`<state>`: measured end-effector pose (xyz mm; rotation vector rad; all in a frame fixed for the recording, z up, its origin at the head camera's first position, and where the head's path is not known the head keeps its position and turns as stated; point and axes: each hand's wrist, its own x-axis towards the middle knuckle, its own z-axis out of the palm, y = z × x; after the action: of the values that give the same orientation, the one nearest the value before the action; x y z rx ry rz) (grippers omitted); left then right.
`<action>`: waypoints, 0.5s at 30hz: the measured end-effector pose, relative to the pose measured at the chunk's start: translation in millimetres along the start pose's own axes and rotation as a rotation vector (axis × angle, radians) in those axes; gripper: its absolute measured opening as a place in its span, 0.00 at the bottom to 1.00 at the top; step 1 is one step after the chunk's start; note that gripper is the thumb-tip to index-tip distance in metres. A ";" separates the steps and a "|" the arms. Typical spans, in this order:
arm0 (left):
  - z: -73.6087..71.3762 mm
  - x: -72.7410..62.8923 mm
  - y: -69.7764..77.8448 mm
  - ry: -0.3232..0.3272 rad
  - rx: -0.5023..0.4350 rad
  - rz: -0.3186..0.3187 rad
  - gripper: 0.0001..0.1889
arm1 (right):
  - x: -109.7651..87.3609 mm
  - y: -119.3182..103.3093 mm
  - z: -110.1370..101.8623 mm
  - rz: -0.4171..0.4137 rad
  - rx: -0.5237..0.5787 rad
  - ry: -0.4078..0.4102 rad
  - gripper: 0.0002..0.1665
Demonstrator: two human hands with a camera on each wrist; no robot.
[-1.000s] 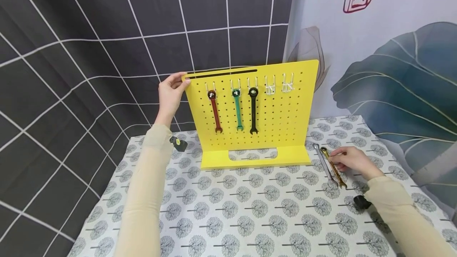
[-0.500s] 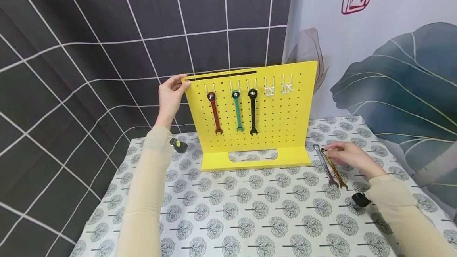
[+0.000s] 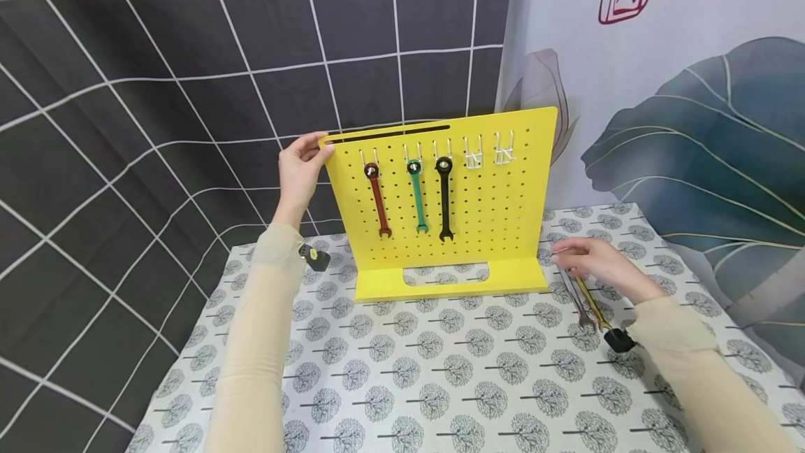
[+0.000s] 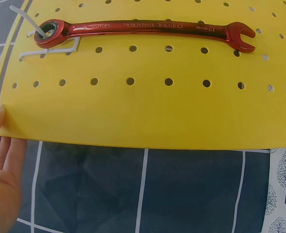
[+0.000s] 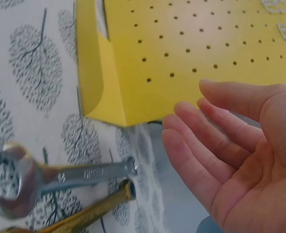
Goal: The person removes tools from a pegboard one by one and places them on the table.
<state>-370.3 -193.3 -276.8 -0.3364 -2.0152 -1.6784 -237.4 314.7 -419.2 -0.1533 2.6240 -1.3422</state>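
My left hand (image 3: 298,172) pinches the upper left corner of a yellow pegboard (image 3: 487,229) between thumb and fingers. Three combination wrenches hang from its hooks: a red one (image 4: 148,27) marked 13mm, a green one (image 3: 418,198) and a black one (image 3: 445,201). To the right of the board, a silver wrench (image 3: 575,299) and a gold wrench (image 3: 592,303) lie side by side on the table. Over their far ends is my right hand (image 3: 594,263), which partly hides them in the head view. The right wrist view shows its fingers (image 5: 215,133) loosely bent, holding nothing.
Two bare white hooks, one (image 3: 474,156) beside the black wrench and another (image 3: 504,152) farther right, stick out of the board. The board's foot (image 3: 516,278) rests on a tree-print tablecloth (image 3: 440,362). A dark gridded curtain (image 3: 251,110) hangs close behind.
My right hand has come away from the gold wrench, moving up and left toward the far end of the silver one. The left hand still holds the board's corner.
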 end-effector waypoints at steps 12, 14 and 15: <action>0.4 0.4 -0.3 0.001 0.004 -0.012 0.18 | 14.5 -23.6 1.9 -0.071 0.025 -0.010 0.34; 0.5 -0.1 0.2 0.001 0.000 -0.009 0.18 | 16.8 -28.5 2.0 -0.086 0.032 -0.008 0.34; 0.4 -0.4 0.5 0.002 -0.001 -0.008 0.18 | 17.7 -31.1 2.2 -0.093 0.040 -0.008 0.34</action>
<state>-369.9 -192.7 -276.7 -0.3279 -2.0172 -1.6835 -254.1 291.6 -397.3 -0.2776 2.6105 -1.4197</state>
